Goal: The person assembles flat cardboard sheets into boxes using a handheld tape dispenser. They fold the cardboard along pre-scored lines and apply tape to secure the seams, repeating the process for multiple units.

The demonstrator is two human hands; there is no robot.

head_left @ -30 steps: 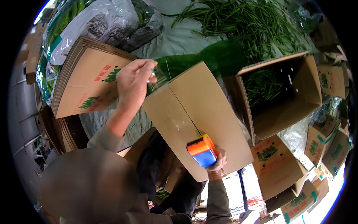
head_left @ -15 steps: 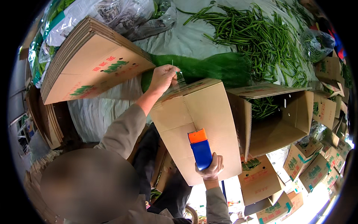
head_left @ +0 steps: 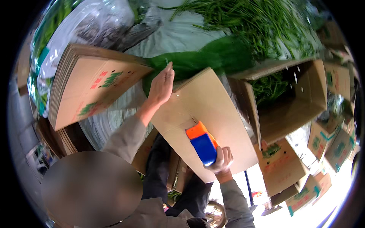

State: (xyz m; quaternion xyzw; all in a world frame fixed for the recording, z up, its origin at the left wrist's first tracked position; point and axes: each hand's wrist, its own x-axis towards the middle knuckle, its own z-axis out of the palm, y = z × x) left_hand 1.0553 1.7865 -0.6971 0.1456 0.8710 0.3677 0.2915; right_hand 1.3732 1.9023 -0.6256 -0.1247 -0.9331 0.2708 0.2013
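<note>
At the centre of the frame, a closed cardboard box (head_left: 205, 121) lies tilted, with the left hand (head_left: 161, 85) pressed flat, fingers together, on its upper left corner. The right hand (head_left: 222, 159) is wrapped around an orange and blue tape dispenser (head_left: 201, 142) set on the box's lower middle. An open carton of green beans (head_left: 292, 102) stands just right of the box, and a stack of flat cartons (head_left: 91, 85) lies to the upper left.

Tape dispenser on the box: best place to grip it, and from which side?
Grip the tape dispenser by its blue body at the near end, coming from the person's side, as the right hand does. Its orange front end lies against the cardboard box along the flap seam, so that end should stay free. The left hand presses flat on the box's far edge.
</note>
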